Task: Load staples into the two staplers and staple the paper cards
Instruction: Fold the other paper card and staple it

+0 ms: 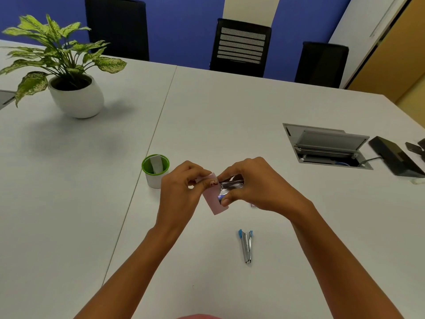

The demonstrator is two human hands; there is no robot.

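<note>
Above the white table (230, 111), my left hand (181, 192) pinches the top of a pink paper card (213, 201). My right hand (253, 185) grips a small metal stapler (230, 184) whose jaws sit on the card's right edge. My fingers hide most of that stapler. A second stapler (246, 246), metal with blue ends, lies on the table nearer to me, below my right hand.
A white cup with a green rim (155, 171) holds a strip of paper, just left of my left hand. A potted plant (73, 88) stands far left. An open cable box (326, 146) and a black device (395, 157) are at the right. Chairs line the far edge.
</note>
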